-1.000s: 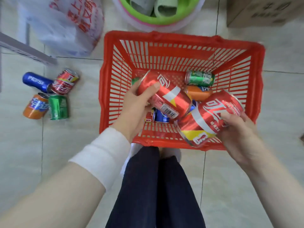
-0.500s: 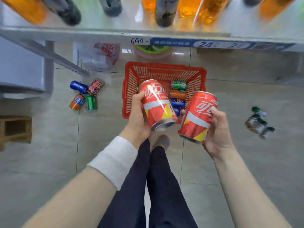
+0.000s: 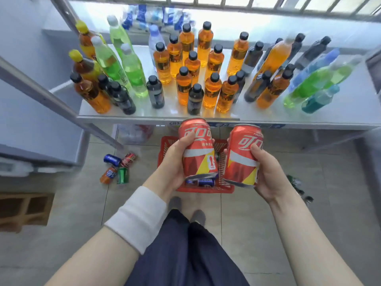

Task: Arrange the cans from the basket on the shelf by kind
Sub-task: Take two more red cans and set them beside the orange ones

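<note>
Below the shelf edge (image 3: 144,120), two red cans (image 3: 196,149) held upright, bottles (image 3: 212,91) crowding it

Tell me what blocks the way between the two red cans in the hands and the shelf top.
Bottles crowd the shelf right ahead of both red cans, standing close to its front edge. The left hand and right hand have nothing else before them; barer surface shows at the front right.

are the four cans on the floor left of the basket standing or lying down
Lying down. The blue can, red can, orange can and green can each show their long side, clustered together on the floor tiles.
</note>
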A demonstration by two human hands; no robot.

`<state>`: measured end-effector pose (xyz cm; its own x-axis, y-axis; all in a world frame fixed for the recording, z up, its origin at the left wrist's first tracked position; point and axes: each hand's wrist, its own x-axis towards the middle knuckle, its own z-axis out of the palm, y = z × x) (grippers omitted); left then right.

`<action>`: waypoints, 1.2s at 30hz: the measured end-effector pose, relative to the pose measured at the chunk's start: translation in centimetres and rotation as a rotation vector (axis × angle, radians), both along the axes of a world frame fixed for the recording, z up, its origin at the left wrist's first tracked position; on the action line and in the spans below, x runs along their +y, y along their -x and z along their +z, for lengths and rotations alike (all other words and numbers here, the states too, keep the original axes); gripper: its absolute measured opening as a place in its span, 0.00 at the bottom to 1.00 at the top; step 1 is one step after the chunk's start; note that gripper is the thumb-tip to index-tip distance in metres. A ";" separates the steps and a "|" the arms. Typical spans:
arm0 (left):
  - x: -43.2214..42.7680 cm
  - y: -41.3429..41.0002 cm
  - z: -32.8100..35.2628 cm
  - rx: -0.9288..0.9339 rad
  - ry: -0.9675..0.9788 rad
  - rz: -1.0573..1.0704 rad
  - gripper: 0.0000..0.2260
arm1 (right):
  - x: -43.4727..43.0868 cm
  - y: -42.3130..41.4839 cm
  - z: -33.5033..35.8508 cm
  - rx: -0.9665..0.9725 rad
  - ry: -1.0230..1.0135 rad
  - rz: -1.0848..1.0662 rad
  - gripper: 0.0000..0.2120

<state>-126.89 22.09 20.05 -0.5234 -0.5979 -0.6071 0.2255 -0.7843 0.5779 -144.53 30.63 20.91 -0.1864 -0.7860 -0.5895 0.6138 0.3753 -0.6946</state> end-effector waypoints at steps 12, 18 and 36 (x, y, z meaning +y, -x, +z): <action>-6.3 -1.4 12.1 0.096 0.302 -0.136 0.39 | -5.9 -2.2 11.7 0.191 0.250 -0.034 0.47; -8.8 -0.4 16.5 0.139 0.418 -0.050 0.37 | -8.1 -0.7 15.8 0.279 0.358 -0.013 0.47; -17.5 10.3 26.1 0.078 0.812 0.093 0.30 | -19.6 9.3 25.8 0.421 0.631 0.132 0.39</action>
